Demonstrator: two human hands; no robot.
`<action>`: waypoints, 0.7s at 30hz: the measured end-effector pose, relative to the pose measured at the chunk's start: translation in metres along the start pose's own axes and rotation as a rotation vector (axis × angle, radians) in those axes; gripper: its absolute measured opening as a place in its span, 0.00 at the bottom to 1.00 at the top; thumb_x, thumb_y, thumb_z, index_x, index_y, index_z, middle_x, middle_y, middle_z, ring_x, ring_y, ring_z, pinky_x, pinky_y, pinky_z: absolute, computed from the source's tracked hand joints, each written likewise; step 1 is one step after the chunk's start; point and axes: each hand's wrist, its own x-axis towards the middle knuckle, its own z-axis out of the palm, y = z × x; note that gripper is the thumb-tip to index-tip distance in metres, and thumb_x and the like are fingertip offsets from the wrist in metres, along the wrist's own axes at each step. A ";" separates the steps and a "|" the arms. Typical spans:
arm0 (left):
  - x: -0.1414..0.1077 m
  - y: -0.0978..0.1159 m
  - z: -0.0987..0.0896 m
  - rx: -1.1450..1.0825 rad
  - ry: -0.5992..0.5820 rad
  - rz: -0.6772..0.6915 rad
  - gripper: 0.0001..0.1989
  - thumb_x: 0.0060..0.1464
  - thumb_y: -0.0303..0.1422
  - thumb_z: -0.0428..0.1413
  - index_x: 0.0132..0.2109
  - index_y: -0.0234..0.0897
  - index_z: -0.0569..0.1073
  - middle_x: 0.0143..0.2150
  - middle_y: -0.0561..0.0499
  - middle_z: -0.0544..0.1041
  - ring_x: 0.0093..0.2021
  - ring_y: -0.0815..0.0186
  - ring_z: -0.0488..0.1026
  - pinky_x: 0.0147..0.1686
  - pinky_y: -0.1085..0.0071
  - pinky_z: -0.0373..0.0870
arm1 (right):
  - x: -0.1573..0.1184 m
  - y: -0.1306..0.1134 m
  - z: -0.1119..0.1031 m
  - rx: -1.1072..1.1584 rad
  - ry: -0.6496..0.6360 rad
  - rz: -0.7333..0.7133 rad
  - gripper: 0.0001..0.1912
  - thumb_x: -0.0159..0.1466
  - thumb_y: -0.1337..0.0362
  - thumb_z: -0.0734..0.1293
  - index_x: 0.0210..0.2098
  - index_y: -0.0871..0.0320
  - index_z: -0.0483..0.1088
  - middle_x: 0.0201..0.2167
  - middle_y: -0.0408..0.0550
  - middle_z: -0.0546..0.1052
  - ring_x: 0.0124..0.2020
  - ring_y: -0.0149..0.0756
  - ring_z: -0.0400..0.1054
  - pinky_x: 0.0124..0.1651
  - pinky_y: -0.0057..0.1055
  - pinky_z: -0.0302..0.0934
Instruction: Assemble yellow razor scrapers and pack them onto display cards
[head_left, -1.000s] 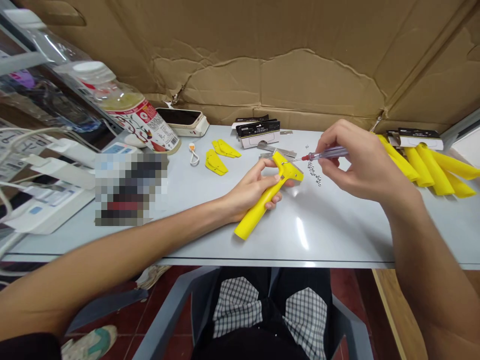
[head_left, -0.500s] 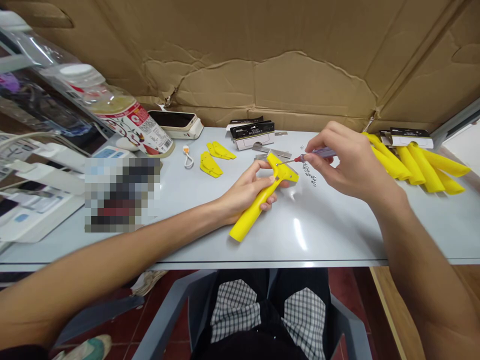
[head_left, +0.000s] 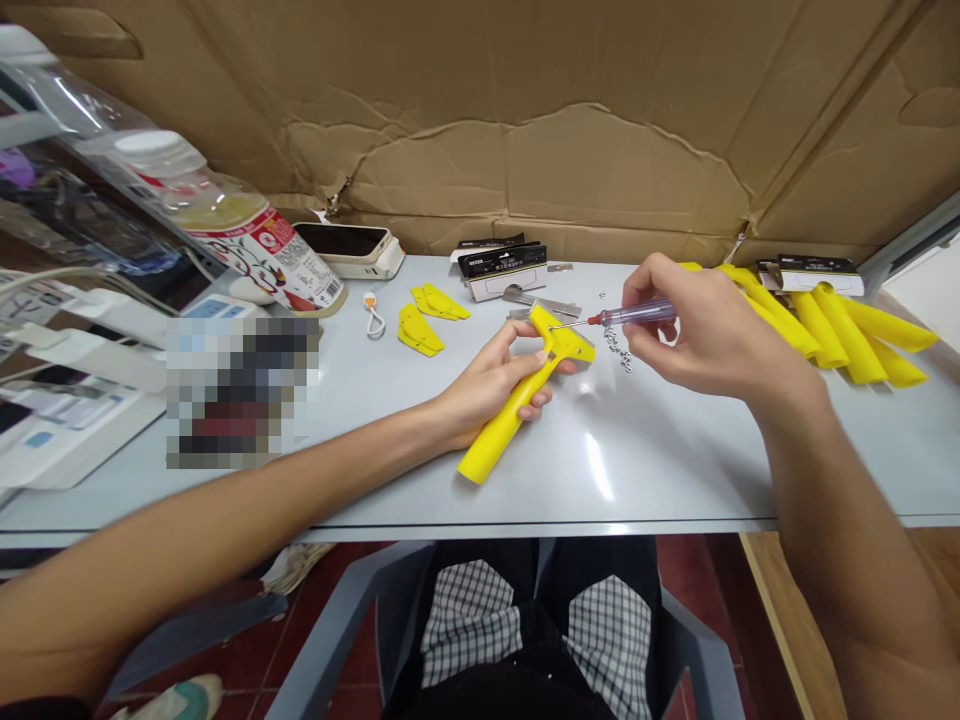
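Observation:
My left hand (head_left: 514, 375) is wrapped round the neck of a yellow plastic scraper (head_left: 499, 430), its handle slanting down to the left. My right hand (head_left: 686, 325) grips a screwdriver (head_left: 637, 312) with a clear purplish handle and a red collar. The driver's tip meets a screw on the left side of the scraper head. Another screw shows on the head's right side. Small loose screws (head_left: 616, 345) lie on the table just beyond the scraper. Flat yellow plates (head_left: 420, 330) and metal blades (head_left: 551, 305) rest behind my left hand.
Yellow handles (head_left: 840, 330) are piled at the right near a black-and-white box (head_left: 817, 278). Small blade boxes (head_left: 506, 272) stand at the back. On the left are a drink bottle (head_left: 262, 245), a white device (head_left: 352, 250) and power strips (head_left: 90, 400). Cardboard (head_left: 525, 120) lines the back.
My right hand has shifted slightly to the right and its fingers have moved back along the screwdriver, showing more of the handle. The left hand and scraper hold nearly the same place.

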 end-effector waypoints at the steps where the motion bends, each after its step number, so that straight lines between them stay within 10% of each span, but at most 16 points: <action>1: 0.000 0.000 0.000 -0.001 0.000 -0.002 0.18 0.67 0.30 0.61 0.54 0.46 0.58 0.48 0.43 0.85 0.23 0.72 0.71 0.20 0.78 0.61 | 0.000 0.001 -0.001 0.016 0.005 0.003 0.07 0.64 0.64 0.71 0.42 0.50 0.72 0.32 0.43 0.81 0.29 0.40 0.73 0.33 0.37 0.62; 21: -0.001 0.000 0.002 0.041 -0.003 0.024 0.16 0.68 0.29 0.60 0.52 0.46 0.58 0.47 0.43 0.84 0.22 0.73 0.70 0.20 0.78 0.61 | 0.002 0.003 0.001 -0.019 0.069 0.037 0.07 0.69 0.57 0.71 0.41 0.51 0.71 0.25 0.41 0.77 0.22 0.36 0.66 0.28 0.35 0.57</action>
